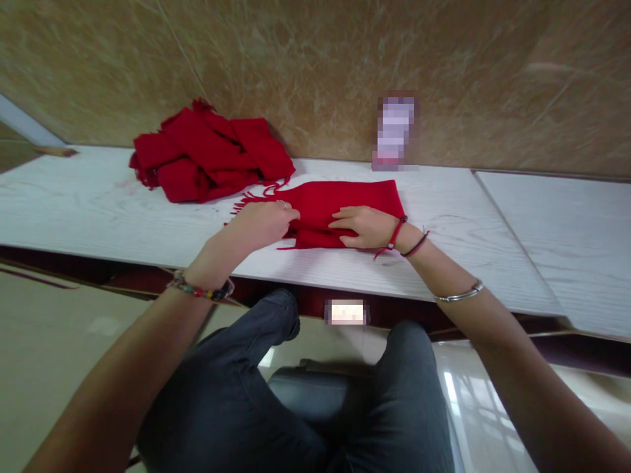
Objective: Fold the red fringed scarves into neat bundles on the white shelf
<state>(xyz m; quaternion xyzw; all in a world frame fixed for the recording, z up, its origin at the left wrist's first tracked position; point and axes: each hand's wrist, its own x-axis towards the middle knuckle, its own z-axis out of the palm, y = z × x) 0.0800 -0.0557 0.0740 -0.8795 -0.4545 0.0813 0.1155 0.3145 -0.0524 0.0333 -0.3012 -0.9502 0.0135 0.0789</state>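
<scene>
A red fringed scarf (355, 194) lies folded flat on the white counter, its tassels pointing left. My left hand (269, 222) is at the fringed end, fingers curled and closed on the scarf's near edge. Over the right part of the same scarf rests my right hand (372, 226), fingers spread and lying on the cloth, where the near layer is bunched a little. Behind and to the left sits a loose heap of red scarves (211, 154), some with tassels showing.
The narrow white counter (493, 230) runs along a brown marble wall (315, 79). A blurred pinkish-white pack (396, 128) stands against the wall. Below the counter's front edge are a dark recess and a small blurred white label (348, 312). My knees are close under it.
</scene>
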